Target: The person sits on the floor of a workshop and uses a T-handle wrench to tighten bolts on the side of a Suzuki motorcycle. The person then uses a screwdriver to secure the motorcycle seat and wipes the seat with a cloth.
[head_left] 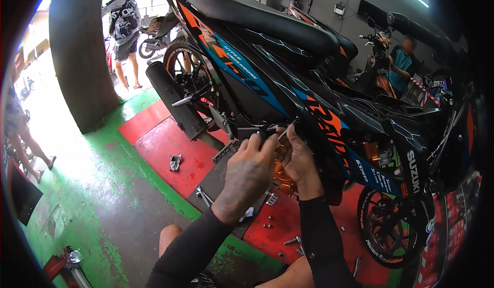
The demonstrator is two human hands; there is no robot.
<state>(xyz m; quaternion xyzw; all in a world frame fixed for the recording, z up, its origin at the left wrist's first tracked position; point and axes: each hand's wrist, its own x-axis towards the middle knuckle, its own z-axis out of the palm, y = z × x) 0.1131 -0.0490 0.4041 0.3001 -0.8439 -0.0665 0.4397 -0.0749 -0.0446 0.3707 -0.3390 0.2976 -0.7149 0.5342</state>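
My left hand (252, 167) is curled just below the lower side of a black motorcycle (267, 95) with blue and orange graphics; what it grips is too small to make out. Right beside it, my right hand (298, 162) pinches a slim metal tool (285, 132) between thumb and fingers, close to the underside panel. An orange engine cover (283, 175) shows behind my hands. A footpeg bracket (225, 150) and a black exhaust muffler (175, 100) are to their left.
Wrenches (205, 195), sockets (293, 241), small bolts (268, 218) and a crumpled wrapper (175, 162) lie on the red-and-grey platform (154, 133). A pillar (77, 66) stands at left. A person in patterned top (124, 20) and one in teal (399, 69) are farther back, among motorcycles.
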